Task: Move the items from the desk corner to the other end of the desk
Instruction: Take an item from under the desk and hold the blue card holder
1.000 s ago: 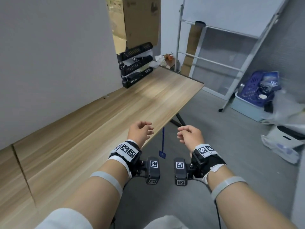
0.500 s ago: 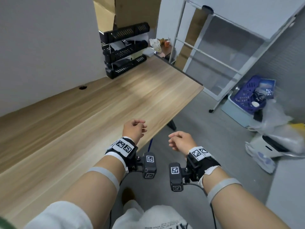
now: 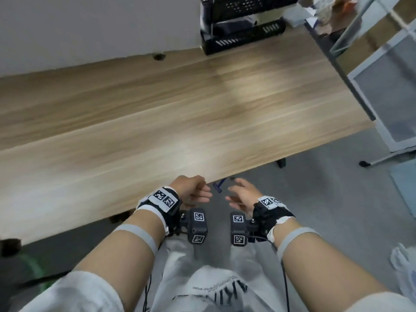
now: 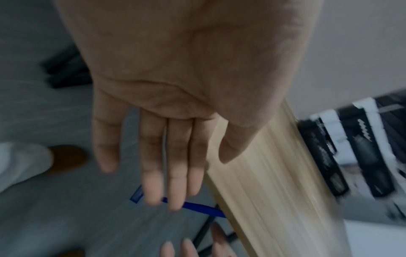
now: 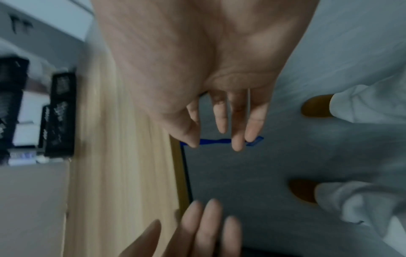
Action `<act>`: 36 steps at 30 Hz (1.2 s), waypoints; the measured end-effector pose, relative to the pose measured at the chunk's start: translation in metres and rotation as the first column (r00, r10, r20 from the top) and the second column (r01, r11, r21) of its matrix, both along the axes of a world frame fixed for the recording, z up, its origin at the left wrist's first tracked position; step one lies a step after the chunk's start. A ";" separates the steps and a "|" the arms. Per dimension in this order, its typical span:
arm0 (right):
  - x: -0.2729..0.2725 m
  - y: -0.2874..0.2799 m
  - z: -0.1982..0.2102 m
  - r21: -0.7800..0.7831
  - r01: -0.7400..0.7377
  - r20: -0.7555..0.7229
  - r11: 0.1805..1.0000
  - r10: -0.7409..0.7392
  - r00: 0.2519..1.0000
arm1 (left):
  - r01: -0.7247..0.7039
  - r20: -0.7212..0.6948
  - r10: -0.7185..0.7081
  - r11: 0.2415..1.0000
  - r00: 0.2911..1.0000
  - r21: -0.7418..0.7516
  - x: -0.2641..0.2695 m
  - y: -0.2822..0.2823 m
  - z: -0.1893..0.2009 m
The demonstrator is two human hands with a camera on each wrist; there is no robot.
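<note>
the black trays (image 3: 242, 23) stand stacked in the far right corner of the tabletop (image 3: 157, 113), against the wall. their long axis runs left to right along the wall, and the slotted front (image 3: 245, 40) faces us and the near edge. beside them, further right, some small clutter sits too blurred to name. we judge that we are in the approach step: nothing is picked up, and the trays are well apart from both hands. our left hand (image 3: 193, 191) hangs just over the near edge with fingers loose and lightly bent, holding nothing. our right hand (image 3: 243, 195) hovers past the edge over the floor, fingers spread and empty. a blue razor-like thing (image 3: 219, 186) lies on the floor between them. the next move, we think, calls for a long reach forward and right, then a two-handed hold on the stack's ends so the tiers stay level.
</note>
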State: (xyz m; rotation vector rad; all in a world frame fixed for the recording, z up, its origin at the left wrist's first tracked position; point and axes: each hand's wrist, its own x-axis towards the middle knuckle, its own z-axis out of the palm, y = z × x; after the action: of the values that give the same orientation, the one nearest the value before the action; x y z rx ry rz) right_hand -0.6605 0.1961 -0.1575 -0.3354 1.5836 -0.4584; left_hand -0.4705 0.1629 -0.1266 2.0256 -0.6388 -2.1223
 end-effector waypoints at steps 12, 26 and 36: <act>-0.015 -0.021 -0.028 -0.028 -0.130 0.203 0.991 0.133 0.970 | -0.858 -0.341 0.824 0.506 0.452 0.084 -0.021 0.052 -0.037; -0.029 -0.037 -0.009 -0.087 -0.477 -0.120 0.875 0.466 0.877 | -0.911 -0.233 0.933 0.328 0.273 0.248 -0.033 0.020 -0.013; -0.043 0.013 -0.029 0.139 -0.487 -0.142 0.862 0.505 0.852 | -0.883 -0.184 0.924 0.376 0.335 0.283 -0.026 0.009 -0.016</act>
State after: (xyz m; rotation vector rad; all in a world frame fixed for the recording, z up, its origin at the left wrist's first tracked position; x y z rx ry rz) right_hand -0.7035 0.2090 -0.1864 -0.7049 1.6058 0.0550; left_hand -0.4965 0.1720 -0.1428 1.3905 0.6419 -1.6311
